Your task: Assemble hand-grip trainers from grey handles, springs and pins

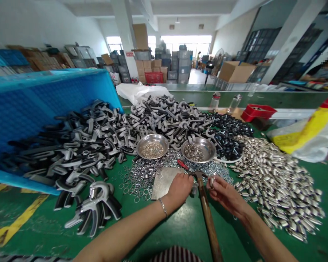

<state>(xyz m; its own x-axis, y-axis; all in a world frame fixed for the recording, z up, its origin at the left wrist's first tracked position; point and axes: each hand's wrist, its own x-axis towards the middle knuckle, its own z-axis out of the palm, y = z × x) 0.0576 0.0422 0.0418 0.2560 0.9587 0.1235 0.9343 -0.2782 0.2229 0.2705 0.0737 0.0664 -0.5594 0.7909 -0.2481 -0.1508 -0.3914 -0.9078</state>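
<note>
My left hand (180, 188) rests on the edge of a flat metal plate (164, 182), fingers curled around a small part I cannot make out. My right hand (224, 194) pinches a small silver metal sleeve (211, 181) between its fingertips. Between the two hands lies a hammer (207, 214) with a wooden handle, its head near my fingers and its handle pointing toward me. Loose metal rings (138, 180) cover the green table just beyond the plate.
A tipped blue crate (43, 94) spills black and grey hand-grip parts (79, 145). Two steel bowls (152, 146) (198, 150) hold small hardware. Silver sleeves (276, 178) are heaped at right, black caps (229, 136) behind them. Assembled grippers (95, 205) lie at left. A red tray (258, 111) and a plastic bag (308, 134) sit far right.
</note>
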